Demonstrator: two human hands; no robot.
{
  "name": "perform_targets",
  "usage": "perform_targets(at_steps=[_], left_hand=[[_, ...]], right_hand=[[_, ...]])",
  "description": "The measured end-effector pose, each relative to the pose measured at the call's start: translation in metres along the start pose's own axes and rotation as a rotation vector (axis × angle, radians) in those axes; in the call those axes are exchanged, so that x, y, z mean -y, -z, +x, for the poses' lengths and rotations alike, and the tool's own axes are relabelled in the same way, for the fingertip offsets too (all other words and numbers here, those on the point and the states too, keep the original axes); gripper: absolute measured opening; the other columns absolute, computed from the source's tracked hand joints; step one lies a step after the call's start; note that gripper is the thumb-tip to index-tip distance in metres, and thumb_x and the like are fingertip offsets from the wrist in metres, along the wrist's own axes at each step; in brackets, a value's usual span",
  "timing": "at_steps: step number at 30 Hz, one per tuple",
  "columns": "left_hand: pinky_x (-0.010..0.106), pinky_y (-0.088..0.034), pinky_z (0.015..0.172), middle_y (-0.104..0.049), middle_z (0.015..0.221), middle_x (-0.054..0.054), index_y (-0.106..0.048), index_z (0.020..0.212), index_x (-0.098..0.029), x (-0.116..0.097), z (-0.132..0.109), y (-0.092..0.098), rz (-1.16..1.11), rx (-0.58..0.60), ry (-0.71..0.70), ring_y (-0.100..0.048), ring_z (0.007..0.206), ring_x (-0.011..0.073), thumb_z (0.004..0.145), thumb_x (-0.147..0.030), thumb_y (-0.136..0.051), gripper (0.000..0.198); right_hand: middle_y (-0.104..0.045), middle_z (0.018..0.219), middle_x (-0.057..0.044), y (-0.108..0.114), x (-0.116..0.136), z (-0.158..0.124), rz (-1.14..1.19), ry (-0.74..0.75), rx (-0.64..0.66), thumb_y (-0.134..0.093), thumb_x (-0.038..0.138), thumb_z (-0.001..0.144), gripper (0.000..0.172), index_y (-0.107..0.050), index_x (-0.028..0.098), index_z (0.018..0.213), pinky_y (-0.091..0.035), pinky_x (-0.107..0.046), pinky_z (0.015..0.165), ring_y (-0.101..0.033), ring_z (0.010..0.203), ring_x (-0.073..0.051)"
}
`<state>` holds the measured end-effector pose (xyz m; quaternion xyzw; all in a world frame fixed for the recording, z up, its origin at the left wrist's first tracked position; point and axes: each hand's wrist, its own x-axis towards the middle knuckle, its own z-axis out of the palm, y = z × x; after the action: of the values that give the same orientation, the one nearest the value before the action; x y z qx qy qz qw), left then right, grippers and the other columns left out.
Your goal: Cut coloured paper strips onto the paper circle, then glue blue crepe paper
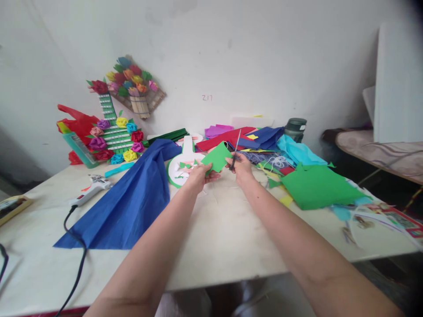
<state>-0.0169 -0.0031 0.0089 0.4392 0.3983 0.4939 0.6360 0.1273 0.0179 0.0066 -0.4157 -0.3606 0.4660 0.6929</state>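
Note:
My left hand (199, 176) pinches a piece of green paper (217, 157) by its lower left edge, above the middle of the table. The fingers of my right hand (243, 166) are closed around a pair of scissors (237, 147), whose blades point upward; its fingertips also touch the paper's right edge. Behind my left hand lies a white guitar-shaped cutout (188, 147) with a green rim. Small green scraps (185, 165) rest on that cutout.
Blue crepe paper (132, 198) spreads across the left, near a corded glue gun (94, 190). A larger green sheet (319, 187) lies at right. A guitar decorated with paper flowers (114, 136) leans on the wall. A dark bottle (295, 129) stands at the back right.

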Motion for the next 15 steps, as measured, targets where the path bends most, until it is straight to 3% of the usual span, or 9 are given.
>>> perform_targets(at_steps=[8, 15], left_hand=[[0.023, -0.047, 0.052, -0.058, 0.057, 0.002, -0.046, 0.060, -0.015, -0.011, 0.000, 0.010, 0.080, -0.203, -0.137, -0.060, 0.055, 0.0135, 0.057, -0.039, -0.071, 0.035], [0.026, -0.048, 0.059, -0.061, 0.060, 0.003, -0.048, 0.064, -0.014, -0.021, 0.002, 0.025, -0.025, -0.122, -0.231, -0.063, 0.062, 0.0162, 0.058, -0.039, -0.071, 0.035]], right_hand=[[-0.053, 0.050, 0.009, 0.010, -0.004, 0.008, -0.123, 0.027, 0.027, -0.075, 0.030, 0.047, 0.046, -0.052, 0.018, 0.084, -0.033, -0.016, 0.037, -0.047, 0.037, -0.006], [-0.053, 0.048, 0.007, 0.015, -0.006, 0.011, -0.239, -0.036, 0.023, -0.073, 0.026, 0.049, 0.040, -0.054, 0.017, 0.083, -0.035, -0.019, 0.038, -0.047, 0.036, -0.008]])
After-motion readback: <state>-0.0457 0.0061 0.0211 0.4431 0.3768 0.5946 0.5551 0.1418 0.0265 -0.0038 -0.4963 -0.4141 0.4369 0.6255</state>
